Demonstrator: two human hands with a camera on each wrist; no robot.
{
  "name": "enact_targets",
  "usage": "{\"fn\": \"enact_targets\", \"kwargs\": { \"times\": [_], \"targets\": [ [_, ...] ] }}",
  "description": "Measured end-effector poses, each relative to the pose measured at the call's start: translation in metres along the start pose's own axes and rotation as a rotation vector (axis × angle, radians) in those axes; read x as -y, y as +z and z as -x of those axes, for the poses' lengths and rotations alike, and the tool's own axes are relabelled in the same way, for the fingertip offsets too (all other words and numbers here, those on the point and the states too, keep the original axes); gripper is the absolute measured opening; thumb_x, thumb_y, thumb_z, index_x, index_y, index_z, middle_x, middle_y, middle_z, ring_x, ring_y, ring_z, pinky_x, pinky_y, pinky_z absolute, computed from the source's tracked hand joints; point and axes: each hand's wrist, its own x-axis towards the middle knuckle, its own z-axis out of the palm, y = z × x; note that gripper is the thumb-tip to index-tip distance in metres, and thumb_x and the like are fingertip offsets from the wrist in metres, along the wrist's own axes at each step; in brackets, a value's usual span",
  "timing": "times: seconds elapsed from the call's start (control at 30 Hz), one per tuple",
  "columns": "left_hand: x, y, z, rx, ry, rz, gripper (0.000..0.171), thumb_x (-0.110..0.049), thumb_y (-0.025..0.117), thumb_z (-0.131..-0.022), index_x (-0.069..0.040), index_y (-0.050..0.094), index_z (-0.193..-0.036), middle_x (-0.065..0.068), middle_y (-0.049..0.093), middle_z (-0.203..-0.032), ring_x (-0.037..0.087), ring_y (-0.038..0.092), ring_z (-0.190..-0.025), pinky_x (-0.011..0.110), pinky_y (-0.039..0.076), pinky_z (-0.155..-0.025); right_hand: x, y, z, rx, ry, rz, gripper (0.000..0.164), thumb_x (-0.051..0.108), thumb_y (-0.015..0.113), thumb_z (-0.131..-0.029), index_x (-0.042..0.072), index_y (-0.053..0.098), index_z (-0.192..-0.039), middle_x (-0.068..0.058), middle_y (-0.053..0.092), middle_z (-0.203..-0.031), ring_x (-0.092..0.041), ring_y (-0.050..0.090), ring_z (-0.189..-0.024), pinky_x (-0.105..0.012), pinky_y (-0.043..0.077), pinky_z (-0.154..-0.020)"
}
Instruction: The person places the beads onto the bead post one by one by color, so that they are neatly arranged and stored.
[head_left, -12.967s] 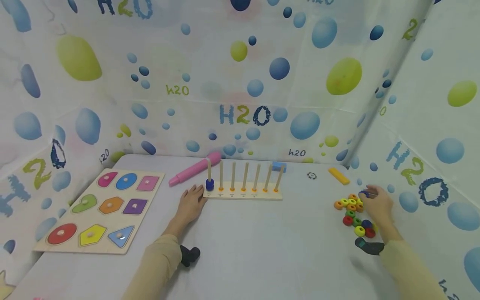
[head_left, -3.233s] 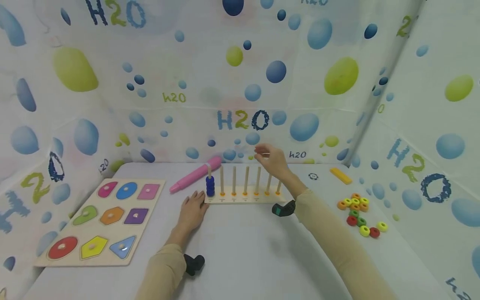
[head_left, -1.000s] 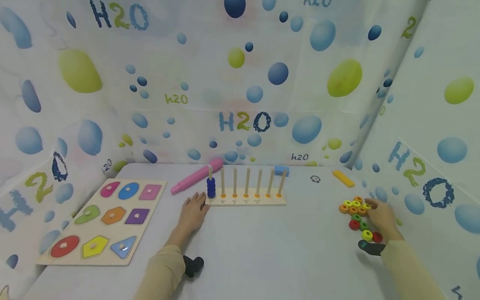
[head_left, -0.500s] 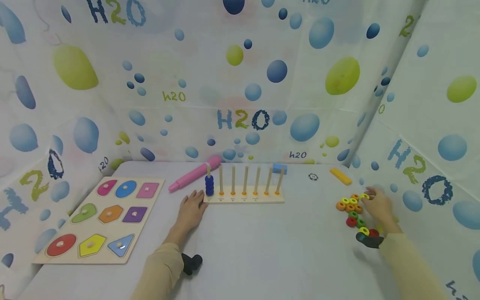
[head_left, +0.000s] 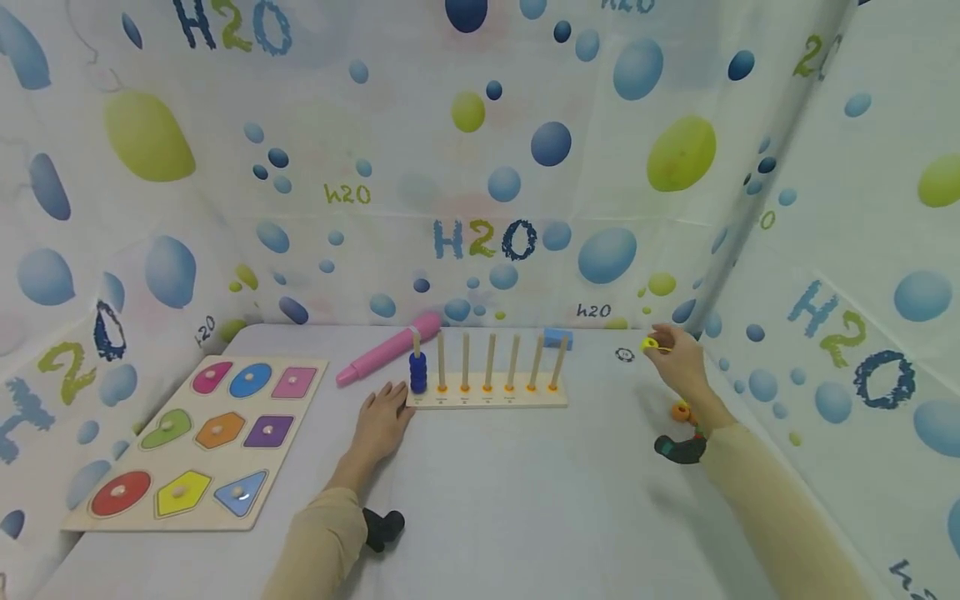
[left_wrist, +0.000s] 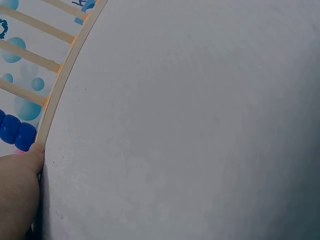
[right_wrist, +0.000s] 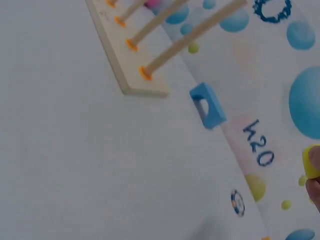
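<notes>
1. Right hand (head_left: 678, 360): grip narrow, thumb and fingers pinching a yellow ring (head_left: 649, 343). The ring is held above the table (head_left: 525, 500), well apart from the peg board (head_left: 468, 401), to the right of it. The right wrist view shows only the fingertips and part of the ring at its edge.
2. Left hand (head_left: 382, 423): holding nothing, fingers extended, resting at the left end of the peg board; thumb touching the board's edge in the left wrist view.
3. Peg board: seven upright pegs; blue rings (head_left: 417, 373) stacked on the leftmost, the others with orange collars at their bases.
4. Loose orange rings (head_left: 680, 411) lie on the table by the right wrist, partly hidden by it.
5. Behind the peg board: a pink pen-shaped object (head_left: 390, 350) to the left, a blue block (right_wrist: 209, 106) to the right.
6. Far left: a shape puzzle (head_left: 172, 457) with coloured knobbed pieces.
7. Background: a printed backdrop (head_left: 405, 267), blue and green spots.
</notes>
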Motion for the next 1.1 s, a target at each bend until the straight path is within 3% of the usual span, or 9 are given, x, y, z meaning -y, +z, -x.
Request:
{"fn": "enact_targets", "kwargs": {
  "times": [0.37,0.57,0.9,1.1],
  "targets": [
    [0.003,0.001,0.001,-0.002,0.008,0.002,0.049,-0.024,0.050,-0.098,0.005,0.043,-0.137,0.018,0.041,-0.144,0.038,0.028,-0.136,0.056,0.015,-0.111,0.092,0.057,-0.024,0.001,-0.228,-0.117,0.040,0.003,0.063,-0.089,0.000,0.051,-0.126,-0.018,0.062,-0.115,-0.029,0.059,-0.106,-0.038,0.051,-0.090],
    [0.003,0.000,0.000,-0.012,0.018,0.008,0.049,-0.023,0.052,-0.097,0.005,0.044,-0.137,0.018,0.041,-0.143,0.039,0.029,-0.135,0.057,0.016,-0.111,0.135,0.091,-0.022,0.085,-0.275,-0.213,0.044,0.001,0.064,-0.087,-0.001,0.050,-0.128,-0.014,0.062,-0.115,-0.025,0.059,-0.107,-0.031,0.050,-0.091],
    [0.002,0.002,0.001,-0.025,0.026,0.028,0.049,-0.022,0.052,-0.097,0.007,0.044,-0.136,0.019,0.042,-0.142,0.039,0.029,-0.135,0.057,0.015,-0.111,0.191,0.151,-0.016,0.184,-0.439,-0.296,0.040,-0.003,0.066,-0.085,-0.002,0.052,-0.123,-0.015,0.064,-0.108,-0.023,0.063,-0.098,-0.023,0.052,-0.084],
    [0.001,0.000,0.002,-0.037,0.024,0.030,0.049,-0.022,0.053,-0.096,0.006,0.045,-0.135,0.019,0.043,-0.142,0.039,0.030,-0.135,0.056,0.016,-0.111,0.217,0.179,-0.010,0.251,-0.481,-0.308,0.041,-0.002,0.065,-0.086,-0.005,0.051,-0.124,-0.017,0.065,-0.108,-0.024,0.064,-0.096,-0.021,0.051,-0.085]
  ]
}}
